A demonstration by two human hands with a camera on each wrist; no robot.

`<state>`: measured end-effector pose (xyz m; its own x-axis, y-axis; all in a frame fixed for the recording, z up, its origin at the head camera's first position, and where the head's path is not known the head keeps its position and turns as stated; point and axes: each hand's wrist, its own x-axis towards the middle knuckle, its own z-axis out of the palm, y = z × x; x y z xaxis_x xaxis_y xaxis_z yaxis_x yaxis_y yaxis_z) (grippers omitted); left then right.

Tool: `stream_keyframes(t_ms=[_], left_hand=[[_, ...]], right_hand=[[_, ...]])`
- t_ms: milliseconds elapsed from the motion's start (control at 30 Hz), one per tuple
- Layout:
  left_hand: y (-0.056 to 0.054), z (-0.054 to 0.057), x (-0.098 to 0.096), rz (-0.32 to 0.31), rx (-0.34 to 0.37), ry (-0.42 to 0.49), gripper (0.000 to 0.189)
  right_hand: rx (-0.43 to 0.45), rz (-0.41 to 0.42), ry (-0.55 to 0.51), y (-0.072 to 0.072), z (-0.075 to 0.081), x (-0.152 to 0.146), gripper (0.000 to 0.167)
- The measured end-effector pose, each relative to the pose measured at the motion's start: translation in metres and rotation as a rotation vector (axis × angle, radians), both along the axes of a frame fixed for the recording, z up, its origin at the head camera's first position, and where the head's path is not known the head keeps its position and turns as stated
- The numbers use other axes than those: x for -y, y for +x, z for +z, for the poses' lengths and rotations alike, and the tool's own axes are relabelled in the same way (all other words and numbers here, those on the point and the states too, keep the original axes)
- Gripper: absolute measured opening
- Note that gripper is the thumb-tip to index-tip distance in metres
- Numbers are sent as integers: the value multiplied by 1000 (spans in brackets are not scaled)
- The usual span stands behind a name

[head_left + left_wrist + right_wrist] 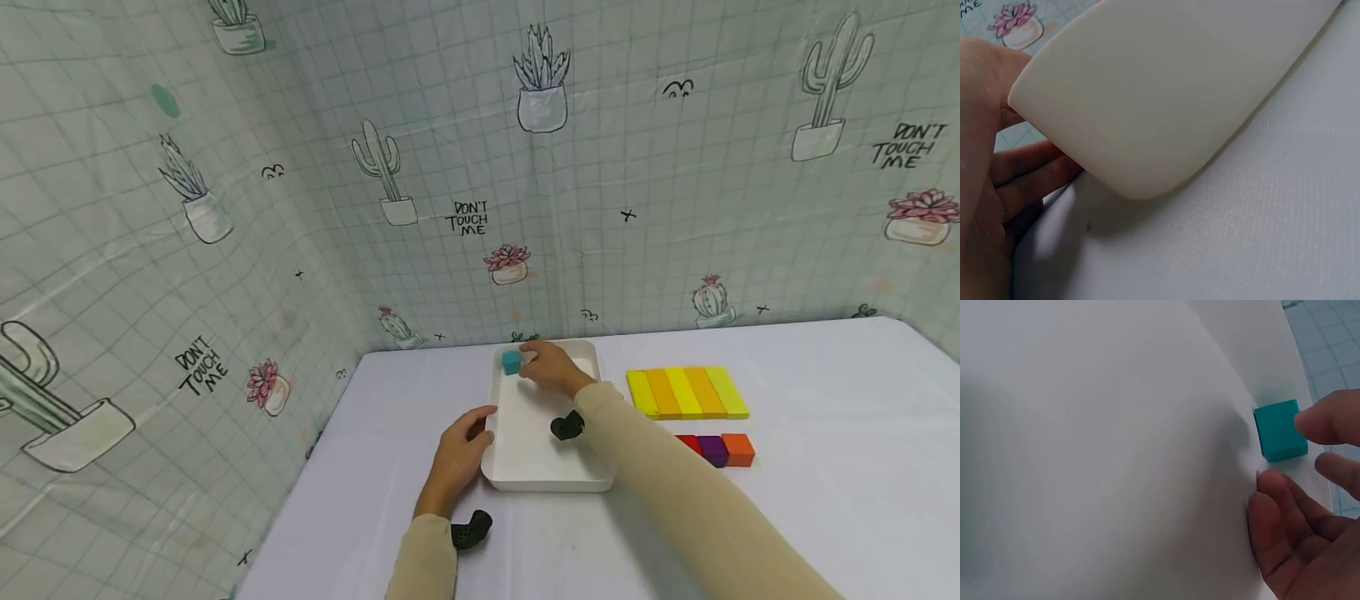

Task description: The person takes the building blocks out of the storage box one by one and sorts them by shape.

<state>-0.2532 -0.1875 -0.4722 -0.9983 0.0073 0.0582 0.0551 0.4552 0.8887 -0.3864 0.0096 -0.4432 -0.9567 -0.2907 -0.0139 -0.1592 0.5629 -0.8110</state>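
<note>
A teal cube (512, 362) sits at the far left corner of a white tray (525, 450). My right hand (551, 367) reaches over the tray beside it, fingers apart. In the right wrist view, one fingertip overlaps the right edge of the teal cube (1280, 432), and the other fingertips of my right hand (1310, 537) lie just below it. My left hand (457, 454) is at the tray's left side. In the left wrist view, my left hand (1022, 169) has its loosely spread fingers against the outer wall of the tray (1147, 112).
Right of the tray lies a flat row of yellow and orange blocks (686, 392). Nearer, a purple cube (712, 451) stands between a red cube (689, 442) and an orange cube (738, 450); my right sleeve partly hides the red one. A patterned cloth (450, 150) hangs behind the white table (840, 467).
</note>
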Motion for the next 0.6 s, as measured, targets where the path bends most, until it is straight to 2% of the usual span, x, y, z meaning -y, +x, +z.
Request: stream_keyframes(t_ms=[133,233,600], left_hand=[[2,1,4,-8,0,2,37],[1,2,3,2,-6,10,37],[2,0,2,-10,-13,5,37]], right_hand=[[-104,7,95,1,-2,10,58],[-146,14,131,1,-2,13,58],[-157,-52,148,2,-12,21,48]])
